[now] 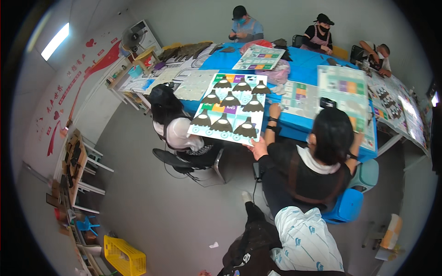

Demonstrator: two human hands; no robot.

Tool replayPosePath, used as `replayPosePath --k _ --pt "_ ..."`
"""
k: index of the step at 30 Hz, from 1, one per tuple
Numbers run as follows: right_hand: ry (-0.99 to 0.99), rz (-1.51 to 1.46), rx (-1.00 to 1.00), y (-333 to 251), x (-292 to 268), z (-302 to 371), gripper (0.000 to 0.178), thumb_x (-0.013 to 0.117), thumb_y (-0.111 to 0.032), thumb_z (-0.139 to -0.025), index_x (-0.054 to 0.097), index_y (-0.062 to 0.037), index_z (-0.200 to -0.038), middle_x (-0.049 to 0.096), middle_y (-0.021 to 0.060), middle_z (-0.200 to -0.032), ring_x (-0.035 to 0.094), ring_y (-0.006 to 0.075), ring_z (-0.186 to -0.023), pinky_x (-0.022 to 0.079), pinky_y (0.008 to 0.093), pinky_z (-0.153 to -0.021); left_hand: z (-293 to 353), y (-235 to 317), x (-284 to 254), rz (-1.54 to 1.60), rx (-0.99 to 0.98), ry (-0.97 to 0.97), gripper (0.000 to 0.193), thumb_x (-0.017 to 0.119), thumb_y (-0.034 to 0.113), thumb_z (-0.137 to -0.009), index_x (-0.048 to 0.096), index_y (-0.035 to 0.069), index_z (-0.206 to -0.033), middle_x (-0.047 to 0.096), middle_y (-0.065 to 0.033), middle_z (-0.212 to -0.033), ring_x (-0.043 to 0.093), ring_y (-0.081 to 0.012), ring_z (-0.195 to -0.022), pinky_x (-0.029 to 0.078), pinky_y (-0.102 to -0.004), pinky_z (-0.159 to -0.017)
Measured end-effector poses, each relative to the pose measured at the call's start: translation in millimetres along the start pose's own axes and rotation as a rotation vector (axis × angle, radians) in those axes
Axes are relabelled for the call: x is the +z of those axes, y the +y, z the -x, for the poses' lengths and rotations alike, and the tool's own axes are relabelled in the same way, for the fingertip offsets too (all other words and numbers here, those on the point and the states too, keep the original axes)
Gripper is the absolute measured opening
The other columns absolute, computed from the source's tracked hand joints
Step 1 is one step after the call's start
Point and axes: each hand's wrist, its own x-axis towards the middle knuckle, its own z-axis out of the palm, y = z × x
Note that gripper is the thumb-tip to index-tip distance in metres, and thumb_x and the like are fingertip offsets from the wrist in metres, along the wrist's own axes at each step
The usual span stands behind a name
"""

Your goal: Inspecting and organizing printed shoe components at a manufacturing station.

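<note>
In my right hand (259,148) is the lower right corner of a white printed board (237,112). The fingers are closed on its edge, and a black sleeve covers the forearm behind them. Several dark brown fan-shaped pieces (222,122) with wavy lower edges lie in rows on the board, over purple, green and orange print. The board is tilted in the air between two seated people, near the blue-covered table (294,122). My left hand is out of sight.
A person in black (304,179) sits close on the right, a wristbanded hand (275,110) beside the board. Another person (175,119) sits left on a black chair (184,161). Across the table, several people work. Blue stools (347,204) stand at right; a yellow crate (124,255) stands lower left.
</note>
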Motion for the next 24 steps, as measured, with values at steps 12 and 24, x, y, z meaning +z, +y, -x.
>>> replayPosePath --k 12,24 --pt "0.246 0.024 0.108 86.4 54.0 -180.2 0.035 0.050 0.000 -0.093 0.046 -0.0049 -0.128 0.064 0.0120 -0.108 0.070 0.0305 -0.077 0.051 0.0254 -0.051 -149.2 169.4 -13.9 -0.370 -0.405 0.339 0.032 0.053 0.027 -0.092 0.058 0.007 -0.117 0.066 -0.0141 -0.096 0.063 -0.0251 -0.083 0.050 -0.0385 -0.070" --pt "0.274 -0.032 0.098 126.8 91.0 -263.0 0.030 0.059 -0.011 -0.092 0.048 0.0021 -0.116 0.061 0.0126 -0.105 0.067 0.0273 -0.076 0.059 0.0321 -0.065 -163.3 174.4 -2.7 -0.496 -0.726 0.615 0.037 0.045 0.028 -0.098 0.055 0.005 -0.125 0.068 -0.0132 -0.091 0.062 -0.0204 -0.072 0.051 -0.0315 -0.062"
